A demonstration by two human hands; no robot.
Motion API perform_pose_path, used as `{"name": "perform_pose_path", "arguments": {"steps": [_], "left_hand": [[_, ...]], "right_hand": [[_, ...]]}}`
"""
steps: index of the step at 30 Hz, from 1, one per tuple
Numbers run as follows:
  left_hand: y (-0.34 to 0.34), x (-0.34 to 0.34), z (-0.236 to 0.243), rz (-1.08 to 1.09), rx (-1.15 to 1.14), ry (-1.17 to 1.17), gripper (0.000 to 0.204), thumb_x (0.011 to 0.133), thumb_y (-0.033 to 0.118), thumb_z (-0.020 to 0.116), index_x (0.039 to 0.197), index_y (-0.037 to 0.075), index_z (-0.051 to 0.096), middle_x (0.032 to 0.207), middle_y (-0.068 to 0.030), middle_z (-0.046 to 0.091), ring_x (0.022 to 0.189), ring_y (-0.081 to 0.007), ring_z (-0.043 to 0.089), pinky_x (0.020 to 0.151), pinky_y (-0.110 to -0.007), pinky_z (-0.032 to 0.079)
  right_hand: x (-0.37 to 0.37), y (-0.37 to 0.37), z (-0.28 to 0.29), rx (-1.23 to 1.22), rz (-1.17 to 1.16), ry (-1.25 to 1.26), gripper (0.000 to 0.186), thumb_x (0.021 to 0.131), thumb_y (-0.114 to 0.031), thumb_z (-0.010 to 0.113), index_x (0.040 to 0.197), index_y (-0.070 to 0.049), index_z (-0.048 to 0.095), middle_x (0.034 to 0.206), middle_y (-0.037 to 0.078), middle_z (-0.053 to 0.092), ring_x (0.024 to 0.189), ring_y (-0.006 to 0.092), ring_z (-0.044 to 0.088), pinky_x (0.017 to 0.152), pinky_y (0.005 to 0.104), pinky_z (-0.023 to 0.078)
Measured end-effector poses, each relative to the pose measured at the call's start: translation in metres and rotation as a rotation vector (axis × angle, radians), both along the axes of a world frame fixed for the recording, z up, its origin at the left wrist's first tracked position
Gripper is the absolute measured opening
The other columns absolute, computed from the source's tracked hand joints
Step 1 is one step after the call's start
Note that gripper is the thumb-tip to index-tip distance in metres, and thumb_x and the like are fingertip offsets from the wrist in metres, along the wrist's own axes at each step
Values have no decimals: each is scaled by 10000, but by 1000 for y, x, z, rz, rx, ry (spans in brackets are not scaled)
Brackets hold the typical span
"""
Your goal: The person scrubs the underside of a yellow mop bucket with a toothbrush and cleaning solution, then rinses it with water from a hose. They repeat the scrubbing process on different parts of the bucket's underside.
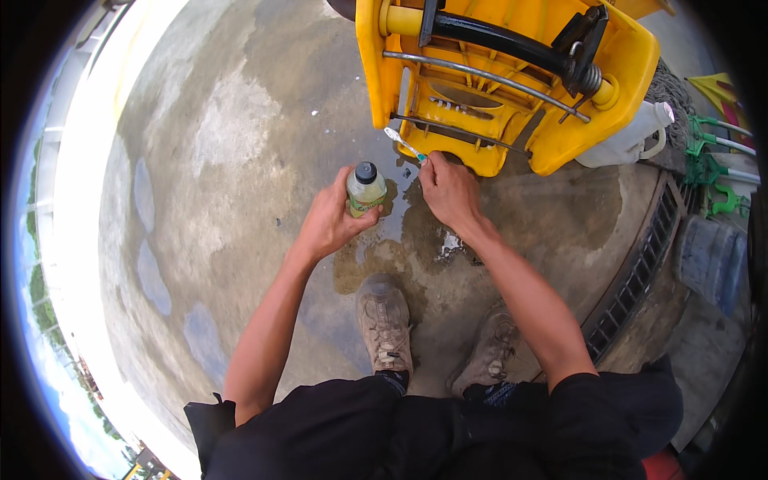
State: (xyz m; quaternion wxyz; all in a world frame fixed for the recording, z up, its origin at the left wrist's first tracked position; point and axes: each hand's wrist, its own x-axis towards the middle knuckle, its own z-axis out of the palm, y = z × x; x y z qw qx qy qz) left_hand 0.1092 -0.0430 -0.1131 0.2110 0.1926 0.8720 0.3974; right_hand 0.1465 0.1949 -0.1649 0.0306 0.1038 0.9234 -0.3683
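My left hand (330, 218) is wrapped round a small clear bottle (366, 189) with a black cap, a green label and pale yellow-green liquid inside. The bottle is held above the wet floor. To its right, my right hand (450, 189) grips a toothbrush (406, 146) by its white and green handle. The white bristle head points up and left, close to the lower edge of a yellow plastic mop wringer (382, 72). The wringer has a black roller bar and a thin metal rod across it. Neither hand appears to touch the wringer.
A translucent jug (632, 132) stands right of the wringer, near a grey mop head (670, 94) and green-clamped mop handles (704, 144). A black drain grate (632, 296) curves along the right, with a bluish water container (710, 260) beyond. My shoes (384, 320) stand on wet concrete.
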Motion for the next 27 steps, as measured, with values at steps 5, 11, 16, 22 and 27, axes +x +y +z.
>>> {"name": "perform_pose_path", "arguments": {"steps": [5,11,16,22,27], "left_hand": [[-2,2,4,-21,-98,65,667,821,365,801,1341,43,534,1055,-237,758,980,-465,729,869,-521,580],[1,-4,4,-48,-155,73,680,800,426,795,1307,44,551,1047,-242,750,968,-457,725,843,-524,581],[4,-1,5,-65,-200,66,666,808,398,812,1313,40,568,1039,-235,754,971,-443,733,853,-512,574],[7,1,9,-51,-189,49,644,815,385,823,1297,37,577,1021,-228,756,962,-441,734,851,-505,571],[12,-2,11,-47,-219,46,653,806,398,825,1282,29,575,1002,-225,753,940,-442,731,827,-507,572]], "right_hand": [[8,25,-6,243,88,268,241,1038,-269,595,928,-60,639,767,170,709,689,401,703,621,536,551],[-1,35,1,337,78,282,225,1021,-283,617,940,-76,642,763,140,705,702,382,709,613,523,552],[-7,35,14,197,-23,84,300,1020,-338,586,956,-54,661,814,174,736,780,432,711,710,561,552],[2,6,12,-128,-330,14,323,1035,-307,534,926,-42,683,757,181,698,699,424,660,685,519,513],[1,-14,20,-1008,-364,-530,344,1067,-265,449,937,10,608,652,2,461,508,119,425,473,320,358]]}}
